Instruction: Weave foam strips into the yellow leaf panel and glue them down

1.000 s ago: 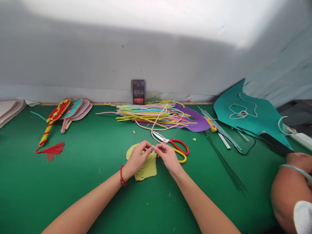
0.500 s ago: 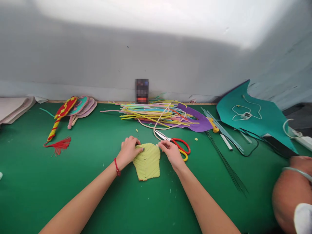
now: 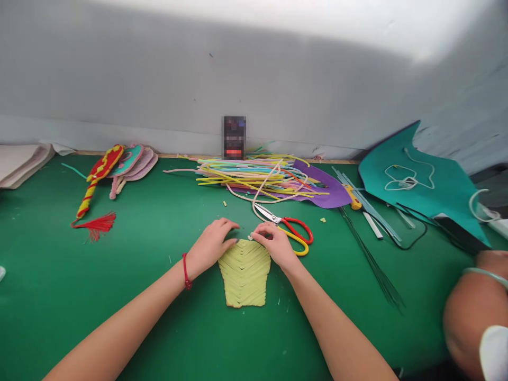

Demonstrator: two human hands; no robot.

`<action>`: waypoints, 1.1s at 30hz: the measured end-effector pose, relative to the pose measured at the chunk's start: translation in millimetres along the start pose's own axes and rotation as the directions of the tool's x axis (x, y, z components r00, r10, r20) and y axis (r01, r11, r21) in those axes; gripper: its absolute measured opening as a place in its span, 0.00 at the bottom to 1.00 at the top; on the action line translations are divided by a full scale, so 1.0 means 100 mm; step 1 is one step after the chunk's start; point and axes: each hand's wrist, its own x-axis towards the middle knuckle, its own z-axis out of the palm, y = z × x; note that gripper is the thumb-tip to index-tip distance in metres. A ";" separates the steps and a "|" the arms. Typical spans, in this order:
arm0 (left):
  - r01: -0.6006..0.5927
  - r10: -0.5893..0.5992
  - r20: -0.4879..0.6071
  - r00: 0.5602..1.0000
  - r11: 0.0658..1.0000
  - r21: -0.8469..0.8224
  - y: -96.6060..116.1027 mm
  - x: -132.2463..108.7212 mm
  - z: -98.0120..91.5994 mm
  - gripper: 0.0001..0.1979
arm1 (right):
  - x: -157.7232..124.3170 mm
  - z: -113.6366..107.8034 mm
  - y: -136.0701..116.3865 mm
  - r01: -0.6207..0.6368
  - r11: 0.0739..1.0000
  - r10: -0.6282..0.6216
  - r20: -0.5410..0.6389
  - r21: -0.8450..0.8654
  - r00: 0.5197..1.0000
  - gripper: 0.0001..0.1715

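We see the green counter (image 3: pixel 99 264), smooth and faintly scuffed, its tools and strips lying as they did half a second ago. At the right the teal sheet (image 3: pixel 452 182), matt and stiff, curls up at its edges. The purple sheet (image 3: pixel 331 191), tapering to a rounded end, lies under the bundle (image 3: pixel 246 177) of long, fuzzy strips in yellow, pink and blue. The red fan (image 3: pixel 105 163), trimmed and wound with fluffy yellow, ends in a silky tassel. The yellow piece (image 3: pixel 244 275), which we find a little nearer to the wearer than before, lies flat on the counter between the forearms; soft diagonal ribs meet along a central seam, and its sides narrow towards the near edge. The left hand (image 3: pixel 214 243), earlier laid over its upper left part, now has fingers spread at its far left edge; we cannot tell whether it grips. The right hand (image 3: pixel 274 244) pinches a tiny pale bit (image 3: pixel 250 237), now brought closer to the left thumb. Beside that hand, the scissors (image 3: pixel 275 218) show shiny metal blades and looped red and yellow handles.
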 end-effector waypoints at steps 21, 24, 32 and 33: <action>-0.150 0.152 0.030 0.988 0.887 0.437 0.03 -0.51 0.23 0.28 | 0.04 0.13 0.12 0.045 0.993 -0.056 -0.106 -0.107 0.993 0.06; -0.186 0.168 0.080 0.982 0.863 0.469 0.05 -0.55 0.30 0.30 | 0.03 0.16 0.13 0.069 0.983 -0.082 -0.071 -0.168 0.994 0.05; -0.163 0.143 0.078 0.987 0.863 0.478 0.03 -0.55 0.33 0.30 | 0.02 0.19 0.13 0.077 0.960 -0.094 -0.049 -0.271 0.994 0.04; -0.160 0.141 0.076 0.987 0.865 0.476 0.03 -0.55 0.33 0.30 | 0.02 0.19 0.13 0.076 0.960 -0.092 -0.045 -0.270 0.995 0.04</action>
